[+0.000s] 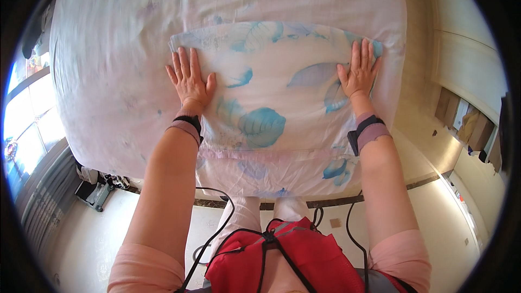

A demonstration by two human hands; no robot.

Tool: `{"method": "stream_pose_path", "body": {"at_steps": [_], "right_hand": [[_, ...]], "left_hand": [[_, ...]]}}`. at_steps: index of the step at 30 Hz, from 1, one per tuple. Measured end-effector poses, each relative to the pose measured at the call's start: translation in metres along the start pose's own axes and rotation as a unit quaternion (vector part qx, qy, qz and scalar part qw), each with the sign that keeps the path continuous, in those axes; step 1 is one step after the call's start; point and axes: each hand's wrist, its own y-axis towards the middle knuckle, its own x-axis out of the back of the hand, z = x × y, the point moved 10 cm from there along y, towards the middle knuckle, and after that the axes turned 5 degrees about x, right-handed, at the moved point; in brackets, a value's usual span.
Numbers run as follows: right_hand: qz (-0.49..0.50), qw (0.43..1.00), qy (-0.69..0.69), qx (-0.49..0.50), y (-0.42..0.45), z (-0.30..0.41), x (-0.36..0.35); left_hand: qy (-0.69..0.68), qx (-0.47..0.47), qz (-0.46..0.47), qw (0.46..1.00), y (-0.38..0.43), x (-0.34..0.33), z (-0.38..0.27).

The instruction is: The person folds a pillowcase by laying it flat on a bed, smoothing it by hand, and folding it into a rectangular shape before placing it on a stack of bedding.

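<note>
A white pillowcase-like cloth [260,85] with blue leaf prints lies spread on the bed in front of me; whether anything is inside it cannot be made out. My left hand [190,79] rests flat on its left side, palm down, fingers spread and pointing away from me. On the right side, my right hand [359,67] presses flat near the far right corner, its thumb apart from the fingers. The near part of the cloth, past a pinkish seam, hangs over the bed's front edge and looks wrinkled. Neither hand grasps anything.
A pale pink patterned sheet [114,69] covers the bed. To the left are a bright window [34,118], a grey curtain [44,195] and an open case [95,193] on the floor. Shelving with boxes [464,118] stands at right. Black cables [232,207] hang by my body.
</note>
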Motion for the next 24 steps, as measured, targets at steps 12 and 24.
{"method": "stream_pose_path", "body": {"at_steps": [12, 24], "right_hand": [[-0.045, 0.994, 0.059, -0.077, -0.043, 0.079, 0.012], [0.087, 0.994, -0.012, -0.059, -0.188, 0.033, 0.043]], "left_hand": [[-0.017, -0.017, 0.006, 1.0, -0.059, 0.015, -0.112], [0.031, 0.013, 0.05, 0.998, -0.17, 0.019, 0.013]]}}
